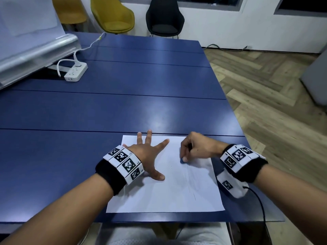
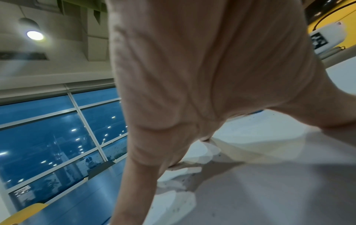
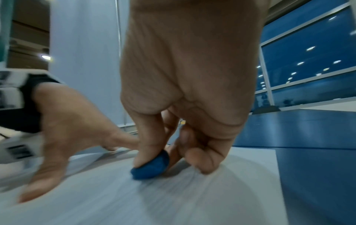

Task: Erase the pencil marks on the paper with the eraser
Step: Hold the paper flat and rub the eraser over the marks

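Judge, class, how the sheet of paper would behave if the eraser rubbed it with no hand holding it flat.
The paper looks thin and lies loose on the smooth table, so it would probably slide or crumple. The left hand lies spread on it while the right hand presses the eraser down.

A dark blue bench (image 1: 134,110) made of long panels with thin seams between them carries a white sheet of paper (image 1: 164,197) lying flat near its front edge, toward the right corner. Far back on the left, a white power strip (image 1: 75,71) with a white cable plugged in rests on the bench, beside a tilted whiteboard (image 1: 33,50).
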### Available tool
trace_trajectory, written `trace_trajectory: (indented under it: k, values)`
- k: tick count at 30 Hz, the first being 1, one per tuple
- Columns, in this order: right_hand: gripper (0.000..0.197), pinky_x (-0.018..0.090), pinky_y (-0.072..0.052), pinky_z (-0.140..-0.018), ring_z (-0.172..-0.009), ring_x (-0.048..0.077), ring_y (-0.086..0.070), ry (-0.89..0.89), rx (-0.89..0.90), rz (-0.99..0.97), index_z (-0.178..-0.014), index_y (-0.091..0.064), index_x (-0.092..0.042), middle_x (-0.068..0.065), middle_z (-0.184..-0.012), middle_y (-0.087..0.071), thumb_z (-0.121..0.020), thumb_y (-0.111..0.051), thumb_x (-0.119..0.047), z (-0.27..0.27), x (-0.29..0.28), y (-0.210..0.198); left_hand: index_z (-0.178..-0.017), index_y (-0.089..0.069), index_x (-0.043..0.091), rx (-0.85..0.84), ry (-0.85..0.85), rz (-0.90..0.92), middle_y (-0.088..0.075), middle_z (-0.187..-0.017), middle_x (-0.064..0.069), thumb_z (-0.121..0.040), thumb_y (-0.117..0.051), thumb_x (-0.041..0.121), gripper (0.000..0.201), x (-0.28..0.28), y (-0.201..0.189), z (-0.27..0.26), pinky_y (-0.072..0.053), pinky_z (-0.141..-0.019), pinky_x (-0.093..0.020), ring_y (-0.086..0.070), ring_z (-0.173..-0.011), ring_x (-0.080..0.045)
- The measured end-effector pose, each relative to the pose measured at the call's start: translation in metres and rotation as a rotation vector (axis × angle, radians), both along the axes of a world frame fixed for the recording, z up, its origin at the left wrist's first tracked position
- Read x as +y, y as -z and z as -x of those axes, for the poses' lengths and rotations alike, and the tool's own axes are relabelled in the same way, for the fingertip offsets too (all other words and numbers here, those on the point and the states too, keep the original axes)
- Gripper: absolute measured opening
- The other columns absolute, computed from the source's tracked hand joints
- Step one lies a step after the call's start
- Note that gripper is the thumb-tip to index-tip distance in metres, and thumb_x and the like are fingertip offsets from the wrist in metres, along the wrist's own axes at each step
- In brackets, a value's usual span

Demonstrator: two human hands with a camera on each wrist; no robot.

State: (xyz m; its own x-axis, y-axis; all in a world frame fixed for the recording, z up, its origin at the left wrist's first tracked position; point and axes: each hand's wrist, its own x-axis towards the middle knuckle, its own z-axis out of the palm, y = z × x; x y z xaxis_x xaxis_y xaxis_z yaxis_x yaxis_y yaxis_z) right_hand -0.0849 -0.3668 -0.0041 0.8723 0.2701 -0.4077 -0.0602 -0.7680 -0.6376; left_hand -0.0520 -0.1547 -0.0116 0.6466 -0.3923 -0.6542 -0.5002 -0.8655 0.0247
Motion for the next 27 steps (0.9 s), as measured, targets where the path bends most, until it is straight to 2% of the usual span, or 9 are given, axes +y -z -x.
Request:
trace_trajectory:
  k: [4, 6, 10, 13, 15, 18, 21, 24, 27]
  values:
    - [0.01, 0.022, -0.045, -0.057, -0.054, 0.003, -0.058, 0.178, -0.131, -0.023, -0.072, -0.072, -0.012, 0.009, -0.07, -0.072, -0.075, -0.077, -0.003, -0.017, 0.0, 0.002, -0.14, 0.027, 0.059, 0.019, -0.008, 0.011, 0.046, -0.151, -0.003, -0.062, -0.077, 0.073, 0.131, 0.001, 0.0, -0.003, -0.015, -0.101, -0.081, 0.034, -0.142, -0.04]
    - [0.01, 0.024, -0.047, -0.06, -0.059, 0.008, -0.061, 0.096, -0.084, -0.033, -0.071, -0.072, -0.011, 0.012, -0.072, -0.074, -0.073, -0.077, -0.002, -0.004, 0.0, 0.005, -0.139, 0.027, 0.06, 0.011, -0.003, 0.008, 0.046, -0.151, -0.002, -0.06, -0.076, 0.075, 0.131, 0.002, 0.002, -0.002, -0.014, -0.1, -0.082, 0.033, -0.142, -0.039]
    - [0.007, 0.022, -0.052, -0.064, -0.066, 0.006, -0.068, -0.118, 0.06, 0.01, -0.078, -0.074, -0.005, 0.001, -0.073, -0.075, -0.075, -0.072, 0.002, 0.01, 0.003, -0.001, -0.141, 0.027, 0.057, -0.032, 0.023, -0.028, 0.041, -0.154, -0.005, -0.06, -0.073, 0.078, 0.131, 0.001, 0.002, 0.0, -0.007, -0.1, -0.083, 0.028, -0.144, -0.039]
    - [0.005, 0.033, -0.054, -0.065, -0.065, 0.012, -0.064, 0.026, -0.096, 0.014, -0.076, -0.074, -0.01, 0.009, -0.076, -0.076, -0.074, -0.076, -0.005, -0.004, 0.004, 0.001, -0.142, 0.027, 0.056, -0.055, 0.034, -0.04, 0.038, -0.156, -0.006, -0.06, -0.071, 0.08, 0.13, -0.001, 0.0, 0.0, -0.004, -0.101, -0.082, 0.026, -0.145, -0.041]
    - [0.006, 0.033, -0.051, -0.061, -0.062, 0.014, -0.061, 0.122, -0.16, -0.02, -0.073, -0.072, -0.01, 0.015, -0.075, -0.074, -0.073, -0.077, -0.007, 0.001, 0.006, 0.006, -0.143, 0.027, 0.055, -0.047, 0.027, -0.035, 0.039, -0.155, -0.006, -0.06, -0.071, 0.08, 0.131, 0.0, -0.001, 0.0, -0.004, -0.102, -0.082, 0.026, -0.145, -0.04]
    - [0.006, 0.032, -0.053, -0.061, -0.063, 0.015, -0.064, 0.01, -0.045, -0.074, -0.073, -0.073, -0.009, 0.013, -0.074, -0.074, -0.073, -0.074, -0.004, 0.028, 0.009, 0.01, -0.142, 0.027, 0.056, -0.033, 0.026, -0.031, 0.04, -0.154, -0.006, -0.06, -0.073, 0.078, 0.131, 0.0, 0.0, 0.0, -0.009, -0.103, -0.081, 0.027, -0.145, -0.041]
    - [0.005, 0.028, -0.053, -0.065, -0.063, 0.006, -0.065, -0.053, -0.015, 0.003, -0.077, -0.074, -0.008, 0.002, -0.073, -0.075, -0.074, -0.074, -0.003, 0.02, 0.007, 0.003, -0.141, 0.027, 0.057, -0.01, 0.016, -0.018, 0.042, -0.153, -0.006, -0.061, -0.076, 0.074, 0.131, 0.0, 0.0, 0.0, -0.017, -0.103, -0.079, 0.029, -0.143, -0.042]
    - [0.005, 0.021, -0.043, -0.055, -0.05, -0.005, -0.053, 0.112, -0.161, 0.066, -0.075, -0.072, -0.01, -0.003, -0.063, -0.066, -0.075, -0.077, -0.008, -0.006, 0.003, 0.001, -0.141, 0.026, 0.058, 0.015, 0.004, -0.002, 0.044, -0.152, -0.005, -0.063, -0.078, 0.071, 0.131, -0.001, -0.002, 0.0, -0.023, -0.104, -0.077, 0.032, -0.142, -0.042]
    - [0.011, 0.021, -0.042, -0.055, -0.048, -0.004, -0.051, 0.159, -0.181, 0.034, -0.07, -0.069, -0.015, -0.002, -0.061, -0.065, -0.074, -0.076, -0.006, 0.0, 0.003, 0.004, -0.142, 0.026, 0.057, 0.018, 0.004, 0.009, 0.044, -0.152, -0.005, -0.063, -0.078, 0.07, 0.131, -0.001, -0.002, 0.0, -0.023, -0.104, -0.076, 0.033, -0.141, -0.042]
